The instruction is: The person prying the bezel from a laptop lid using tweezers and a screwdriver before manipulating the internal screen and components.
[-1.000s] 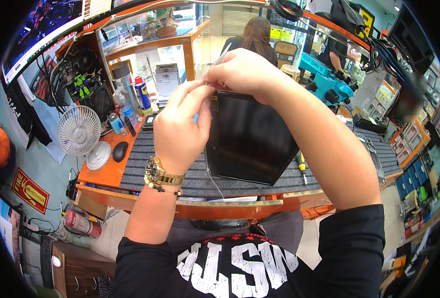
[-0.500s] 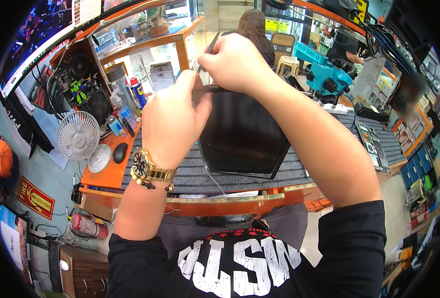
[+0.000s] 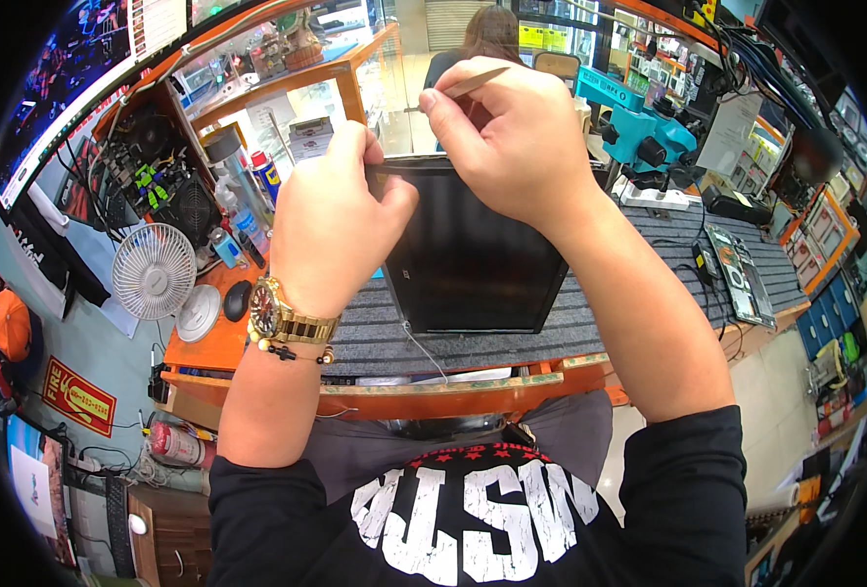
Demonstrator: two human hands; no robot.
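Note:
A black laptop screen (image 3: pixel 482 259) with a thin dark frame stands tilted over the ribbed grey mat. Its upper left corner is gripped by my left hand (image 3: pixel 341 210), the thumb and fingers closed around the edge. Above the screen's top edge, apart from it, my right hand (image 3: pixel 517 137) pinches a slim tapered metal tool that looks like tweezers (image 3: pixel 478 80). A small dark tip shows beyond the thumb. The part of the corner under my left fingers is hidden.
An opened laptop chassis (image 3: pixel 742 274) lies on the right of the mat (image 3: pixel 600 284), near a white power strip (image 3: pixel 654 196). Leftward are a mouse (image 3: pixel 237 300), a white fan (image 3: pixel 154 272) and several bottles. A teal microscope (image 3: pixel 644 137) stands behind. A person sits beyond.
My right hand has moved right and away from the screen's corner, turning the tweezers toward the right. My left hand has shifted slightly left and keeps its grip on the screen.

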